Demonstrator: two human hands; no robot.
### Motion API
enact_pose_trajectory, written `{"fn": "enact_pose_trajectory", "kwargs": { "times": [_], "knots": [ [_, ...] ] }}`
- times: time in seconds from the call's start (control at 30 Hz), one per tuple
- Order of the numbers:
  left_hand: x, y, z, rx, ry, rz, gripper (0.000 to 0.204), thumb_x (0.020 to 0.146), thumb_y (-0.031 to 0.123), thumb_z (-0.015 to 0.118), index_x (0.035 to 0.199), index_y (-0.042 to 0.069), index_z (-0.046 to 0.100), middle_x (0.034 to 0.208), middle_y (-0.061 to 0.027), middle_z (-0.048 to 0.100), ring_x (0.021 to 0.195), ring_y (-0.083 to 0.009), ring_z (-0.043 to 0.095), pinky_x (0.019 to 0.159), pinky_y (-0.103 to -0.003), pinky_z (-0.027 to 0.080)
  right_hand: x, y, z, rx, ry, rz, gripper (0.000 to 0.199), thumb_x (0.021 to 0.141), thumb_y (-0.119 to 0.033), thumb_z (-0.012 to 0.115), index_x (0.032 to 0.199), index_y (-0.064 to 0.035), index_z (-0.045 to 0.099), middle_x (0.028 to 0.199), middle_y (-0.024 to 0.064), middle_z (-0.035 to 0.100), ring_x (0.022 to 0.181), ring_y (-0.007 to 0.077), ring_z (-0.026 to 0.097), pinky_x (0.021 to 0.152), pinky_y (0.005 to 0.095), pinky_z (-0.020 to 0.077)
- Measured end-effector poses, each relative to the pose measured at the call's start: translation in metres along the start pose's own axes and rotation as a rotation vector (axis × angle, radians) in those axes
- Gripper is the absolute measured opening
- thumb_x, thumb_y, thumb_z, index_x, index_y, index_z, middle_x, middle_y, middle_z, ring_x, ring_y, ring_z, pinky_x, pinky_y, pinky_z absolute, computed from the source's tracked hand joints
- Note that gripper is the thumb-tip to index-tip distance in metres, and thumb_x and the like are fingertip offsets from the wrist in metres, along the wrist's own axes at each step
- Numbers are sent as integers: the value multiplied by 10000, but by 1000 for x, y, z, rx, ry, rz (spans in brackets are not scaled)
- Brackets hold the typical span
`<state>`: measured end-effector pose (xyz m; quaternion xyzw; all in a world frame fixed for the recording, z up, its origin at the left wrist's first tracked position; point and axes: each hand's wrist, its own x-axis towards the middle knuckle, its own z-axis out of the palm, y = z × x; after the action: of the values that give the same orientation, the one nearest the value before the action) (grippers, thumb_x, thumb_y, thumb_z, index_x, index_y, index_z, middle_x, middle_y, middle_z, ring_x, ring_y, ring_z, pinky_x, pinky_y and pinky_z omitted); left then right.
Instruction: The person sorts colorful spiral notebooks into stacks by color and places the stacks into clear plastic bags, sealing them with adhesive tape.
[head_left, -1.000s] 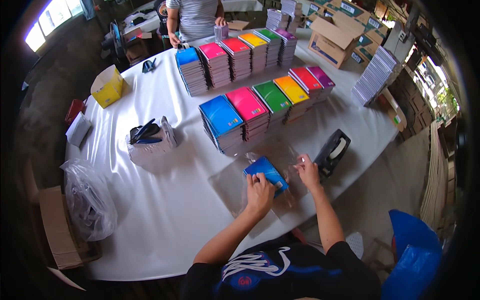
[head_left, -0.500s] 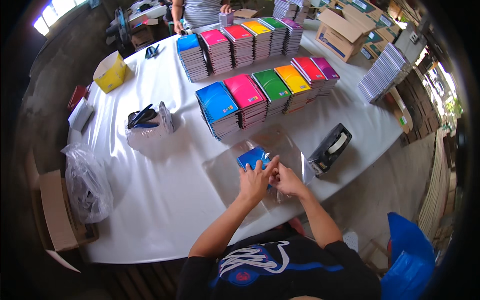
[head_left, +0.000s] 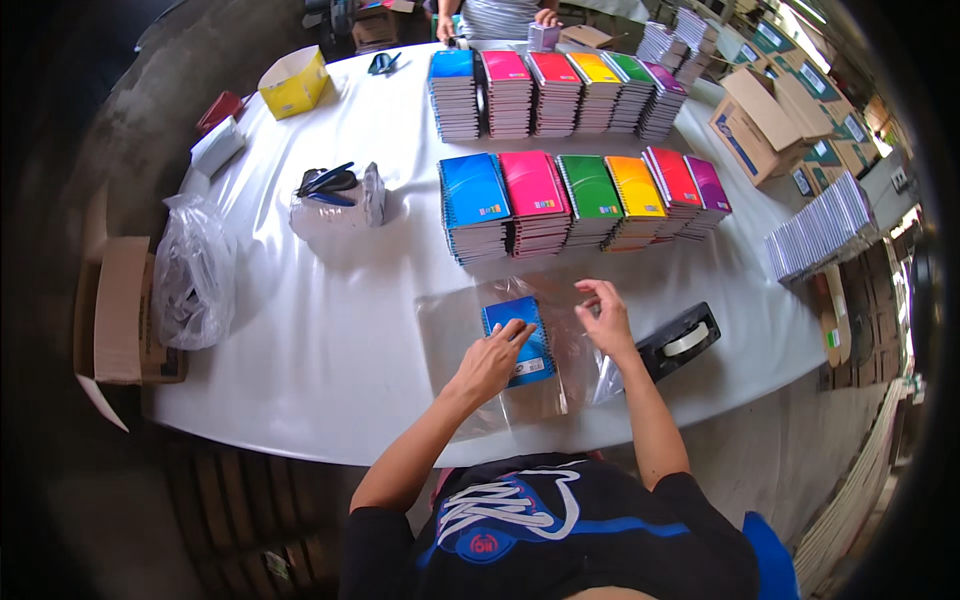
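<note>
clear plastic (head_left: 452, 330) beyond blue notebook (head_left: 537, 350) edges

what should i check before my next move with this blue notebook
1. Blue notebook steadied: ok, left hand rests on it.
2. Clear plastic smooth: not ok, wrinkled right of the notebook.
3. Right hand clear of the notebook: ok, apart, to its right.
4. Tape on the right hand: cannot tell, too small to see.
5. Tape dispenser loaded: ok, white roll visible.

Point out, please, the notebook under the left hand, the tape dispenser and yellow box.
Notebook (head_left: 533, 350), head view: lower cover.
Tape dispenser (head_left: 676, 329), head view: black body.
Yellow box (head_left: 297, 97), head view: outer wall.
</note>
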<state>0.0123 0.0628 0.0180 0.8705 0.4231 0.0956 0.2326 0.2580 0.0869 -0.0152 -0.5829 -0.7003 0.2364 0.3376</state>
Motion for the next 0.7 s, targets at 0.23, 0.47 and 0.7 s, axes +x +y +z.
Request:
{"fn": "enact_pose_trajectory", "kwargs": {
  "times": [0.23,0.47,0.7],
  "knots": [
    [-3,3,-3,-19,-58,23,628,759,-3,572,1352,88,387,1251,-84,462,1088,-279,517,798,-378,524,80,-22,6,462,-659,-28,111,689,2,729,787,-25,683,1004,80,661,776,80,593,653,225,466],
    [-4,0,4,-66,-16,33,566,799,18,544,1339,91,392,1259,-78,463,1159,-306,489,842,-375,524,107,-2,27,-68,-518,-301,712,695,-67,718,1326,-122,392,1313,183,454,1110,279,520,895,334,442],
    [-5,-1,0,-95,-41,-1,536,818,3,495,1336,98,394,1290,-90,449,1175,-318,480,848,-392,519,23,4,-50,-991,-622,-389,872,703,-65,653,1417,-358,247,1512,91,154,1363,332,215,1000,643,242]
  ]
}}
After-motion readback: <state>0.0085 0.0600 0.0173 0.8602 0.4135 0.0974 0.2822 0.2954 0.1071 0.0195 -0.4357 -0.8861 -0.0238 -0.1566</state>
